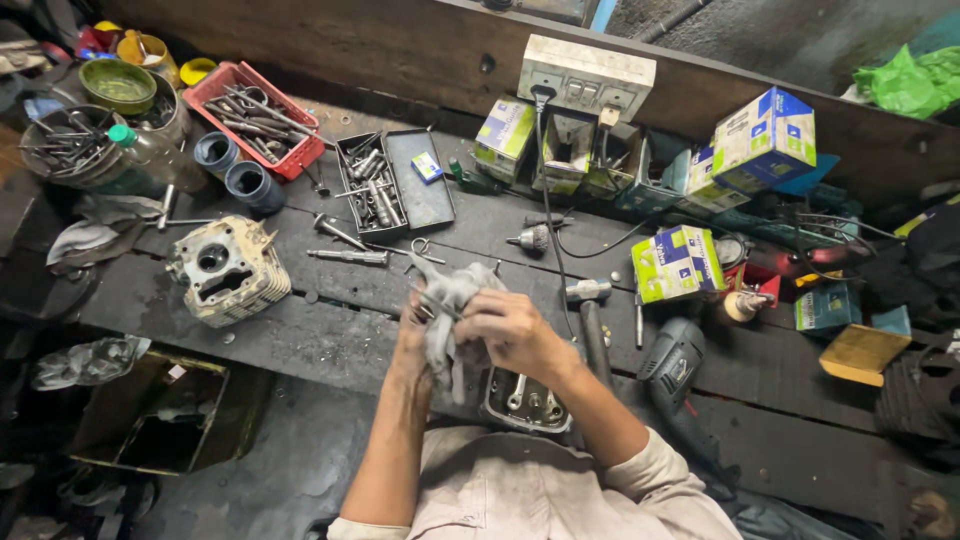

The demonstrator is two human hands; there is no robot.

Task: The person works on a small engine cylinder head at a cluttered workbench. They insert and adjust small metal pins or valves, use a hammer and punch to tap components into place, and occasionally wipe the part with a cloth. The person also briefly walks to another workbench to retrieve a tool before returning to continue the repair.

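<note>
Left grip: our left hand (413, 335) is curled into the grey rag (447, 305), fingers pressed into the cloth from the left side.
Right grip: our right hand (512, 330) is closed on the same rag from the right, knuckles up, pinching the cloth against something inside it that we cannot make out.
Rag position: it sits bunched between both hands, above the near edge of the counter (330, 335), its loose ends sticking up past the fingers and hanging down below them.
Beneath the hands: a metal engine cover (524, 400) lies just under our right wrist, at the counter's near edge.
Left room: an open stretch of dark planks runs between the rag and the finned cylinder head (228, 270), which sits well apart to the left.
Right room: a hammer (590, 320) lies just beside our right hand, and an electric drill (672, 365) rests farther right.
Far side: an open socket case (392, 182) and a red tray of tools (254, 118) stand well behind the hands.
Counts: we see two blue cups (238, 170) beside the red tray, and one power strip (585, 78) on the back wall.
Edges: the counter's near edge drops off right where our forearms cross it.
</note>
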